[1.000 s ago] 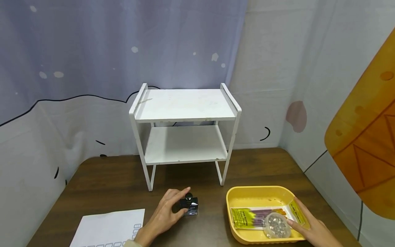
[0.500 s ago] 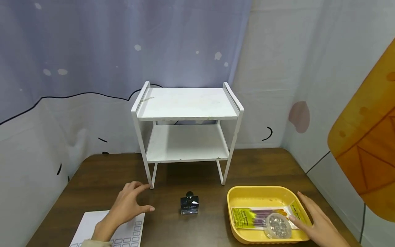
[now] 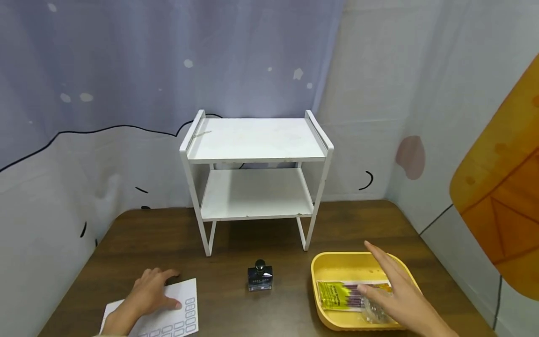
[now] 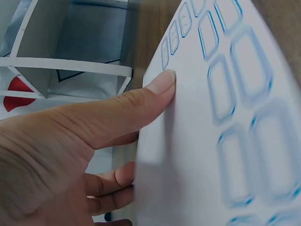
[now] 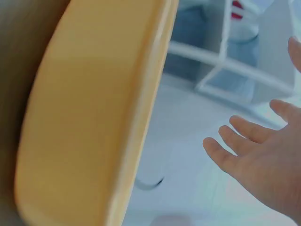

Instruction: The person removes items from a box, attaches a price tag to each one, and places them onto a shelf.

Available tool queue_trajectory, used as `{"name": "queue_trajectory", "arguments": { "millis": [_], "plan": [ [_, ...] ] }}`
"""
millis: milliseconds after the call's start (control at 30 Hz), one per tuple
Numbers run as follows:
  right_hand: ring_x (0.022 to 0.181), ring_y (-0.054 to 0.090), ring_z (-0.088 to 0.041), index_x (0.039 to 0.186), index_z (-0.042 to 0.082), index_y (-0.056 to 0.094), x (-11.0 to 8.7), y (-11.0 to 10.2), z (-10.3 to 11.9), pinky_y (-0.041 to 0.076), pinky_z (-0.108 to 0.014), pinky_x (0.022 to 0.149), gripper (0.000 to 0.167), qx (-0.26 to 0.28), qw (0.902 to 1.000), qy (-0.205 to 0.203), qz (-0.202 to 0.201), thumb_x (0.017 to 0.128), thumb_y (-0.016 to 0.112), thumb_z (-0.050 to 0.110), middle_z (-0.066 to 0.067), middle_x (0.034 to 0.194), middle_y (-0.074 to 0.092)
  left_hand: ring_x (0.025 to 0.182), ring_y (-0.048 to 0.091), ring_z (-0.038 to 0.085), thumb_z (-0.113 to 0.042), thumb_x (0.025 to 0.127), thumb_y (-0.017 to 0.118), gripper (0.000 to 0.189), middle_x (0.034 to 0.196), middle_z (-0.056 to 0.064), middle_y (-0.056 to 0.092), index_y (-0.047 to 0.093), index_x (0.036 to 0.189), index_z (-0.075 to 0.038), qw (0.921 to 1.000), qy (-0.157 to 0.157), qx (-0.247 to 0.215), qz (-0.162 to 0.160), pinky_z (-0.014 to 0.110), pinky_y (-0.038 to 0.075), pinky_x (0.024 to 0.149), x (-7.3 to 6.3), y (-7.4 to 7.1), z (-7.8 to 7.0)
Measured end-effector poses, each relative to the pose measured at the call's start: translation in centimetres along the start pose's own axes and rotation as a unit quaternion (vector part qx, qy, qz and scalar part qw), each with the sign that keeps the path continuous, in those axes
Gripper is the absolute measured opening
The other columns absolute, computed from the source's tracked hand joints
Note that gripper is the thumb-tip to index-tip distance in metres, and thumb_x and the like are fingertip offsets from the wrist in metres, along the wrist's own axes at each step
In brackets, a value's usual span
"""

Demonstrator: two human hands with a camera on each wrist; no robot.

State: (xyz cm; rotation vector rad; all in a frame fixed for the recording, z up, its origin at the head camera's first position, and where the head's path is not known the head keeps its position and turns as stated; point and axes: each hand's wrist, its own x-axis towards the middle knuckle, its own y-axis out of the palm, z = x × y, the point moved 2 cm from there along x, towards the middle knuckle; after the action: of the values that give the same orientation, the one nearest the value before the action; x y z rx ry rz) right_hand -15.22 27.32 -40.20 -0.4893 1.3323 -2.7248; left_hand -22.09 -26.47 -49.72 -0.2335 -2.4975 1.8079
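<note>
My left hand (image 3: 147,292) is at the far edge of a white sheet of paper (image 3: 185,323) printed with rows of rounded boxes. In the left wrist view the thumb (image 4: 157,87) lies on the printed face, and the fingertips go out of sight behind the sheet's edge. My right hand (image 3: 400,295) hovers with fingers spread over the right side of a yellow plastic basket (image 3: 337,257). In the basket are a green-labelled packet of purple sticks (image 3: 337,296) and a clear round container (image 3: 372,312), partly hidden by the hand.
A dark glass perfume bottle (image 3: 260,278) with a round black cap stands between the hands on the brown table (image 3: 236,313). Behind it rises a white two-tier shelf (image 3: 257,140). Patterned cloth (image 3: 126,70) hangs around the table.
My left hand has moved from the perfume bottle leftward to the sheet, which has turned slightly. My right hand has left the basket's right rim and come in over the basket.
</note>
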Motion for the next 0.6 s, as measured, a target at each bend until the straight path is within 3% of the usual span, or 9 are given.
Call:
{"name": "queue_trajectory", "arguments": {
  "millis": [167, 333, 467, 600],
  "plan": [
    [0.138, 0.041, -0.044, 0.157, 0.036, 0.025, 0.6, 2.0, 3.2, 0.039, -0.073, 0.096, 0.084, 0.015, 0.9982, -0.056, -0.01, 0.089, 0.075, 0.031, -0.012, 0.157, 0.039, 0.093, 0.056, 0.029, -0.033, 0.06, 0.093, 0.052, 0.097, 0.008, 0.063, 0.066, 0.101, -0.014, 0.9997, -0.008, -0.018, 0.015, 0.058, 0.045, 0.082, -0.2, -0.1, -0.2],
    [0.14, 0.044, -0.03, 0.156, 0.039, 0.025, 1.0, 3.9, 5.6, 0.046, -0.059, 0.101, 0.081, 0.029, 0.9972, -0.066, 0.019, 0.091, 0.072, 0.039, 0.002, 0.156, 0.042, 0.078, 0.048, 0.017, -0.011, 0.074, 0.084, 0.026, 0.081, -0.002, 0.055, 0.06, 0.083, -0.016, 0.998, 0.005, -0.063, 0.007, 0.042, 0.044, 0.072, -0.5, -0.3, -0.6],
    [0.137, 0.05, -0.025, 0.157, 0.041, 0.022, 1.2, 5.0, 6.7, 0.047, -0.052, 0.104, 0.079, 0.064, 0.9943, -0.055, 0.064, 0.092, 0.069, 0.045, 0.01, 0.152, 0.047, 0.069, 0.047, 0.007, 0.0, 0.081, 0.075, 0.019, 0.073, -0.005, 0.057, 0.062, 0.081, -0.014, 0.9909, 0.056, -0.122, -0.006, 0.026, 0.04, 0.061, -0.9, -1.1, -1.0],
    [0.133, 0.053, -0.023, 0.156, 0.044, 0.021, 1.3, 5.8, 7.7, 0.047, -0.05, 0.105, 0.078, 0.106, 0.986, -0.046, 0.12, 0.093, 0.065, 0.049, 0.013, 0.147, 0.05, 0.067, 0.046, 0.0, -0.002, 0.086, 0.072, 0.014, 0.073, -0.007, 0.057, 0.065, 0.083, -0.014, 0.9801, 0.118, -0.159, 0.0, 0.022, 0.04, 0.059, -1.1, -3.0, -2.2]
  ]
}}
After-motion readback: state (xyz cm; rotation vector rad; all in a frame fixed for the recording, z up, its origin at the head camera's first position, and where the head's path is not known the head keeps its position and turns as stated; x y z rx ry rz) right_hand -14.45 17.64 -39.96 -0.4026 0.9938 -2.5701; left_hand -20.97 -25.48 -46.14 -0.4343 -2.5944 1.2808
